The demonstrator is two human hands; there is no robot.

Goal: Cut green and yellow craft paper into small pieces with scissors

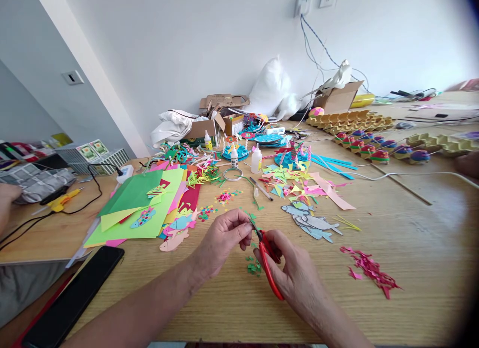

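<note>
My right hand (pixel 294 268) is wrapped round the handles of red scissors (pixel 270 275), whose blades point up and to the left. Just left of the blades, my left hand (pixel 229 235) is pinched closed at the blade tips; a small green paper piece shows there, mostly hidden by the fingers. Under the scissors lie small green paper cuttings (pixel 254 268). Beyond my hands is a little heap of pink paper dots (pixel 224 196). Grey and blue paper fish (pixel 314 222) lie to the right, with magenta shreds (pixel 374 273) nearer the front.
Coloured paper sheets (pixel 127 203) and a black phone (pixel 75 298) are at the left, beyond them a yellow glue gun (pixel 63 201). Glue bottles (pixel 256 160) stand mid-table. Egg cartons (pixel 348 122) and a wooden stick (pixel 402 184) are at the right. Other people's hands show at both edges.
</note>
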